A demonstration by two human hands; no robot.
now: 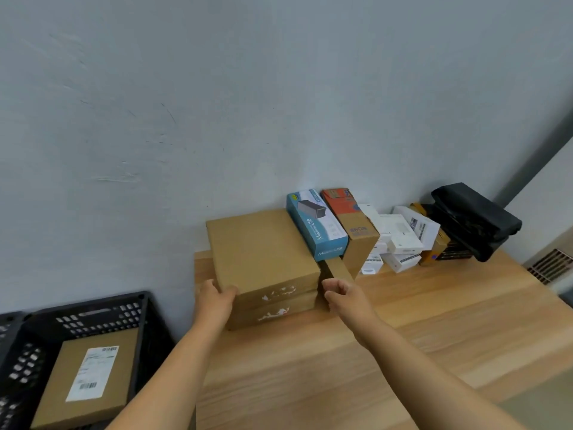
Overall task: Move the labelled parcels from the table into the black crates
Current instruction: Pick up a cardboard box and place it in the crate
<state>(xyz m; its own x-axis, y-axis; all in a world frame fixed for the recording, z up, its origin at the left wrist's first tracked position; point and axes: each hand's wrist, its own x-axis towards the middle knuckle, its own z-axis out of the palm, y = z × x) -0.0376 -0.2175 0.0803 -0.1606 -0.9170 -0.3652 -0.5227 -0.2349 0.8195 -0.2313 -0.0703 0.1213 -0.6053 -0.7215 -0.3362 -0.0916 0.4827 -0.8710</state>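
Observation:
Two flat brown parcels are stacked at the table's left rear, the top parcel (pixel 263 246) lying on the lower parcel (pixel 273 315). My left hand (pixel 215 301) grips the top parcel's front left corner, thumb on its front face. At the front right corner my right hand (pixel 339 294) has its fingers curled against that parcel's side. A black crate (pixel 102 315) stands lower left, below the table edge. Inside it lies a brown parcel with a white shipping label (pixel 90 380).
A blue USB box (pixel 316 226), an orange-brown carton (pixel 353 225), several small white boxes (pixel 400 237) and a black folded bag (pixel 474 218) line the wall to the right. The wooden table (pixel 403 336) ends at the left beside the crate. A second crate (pixel 9 330) shows far left.

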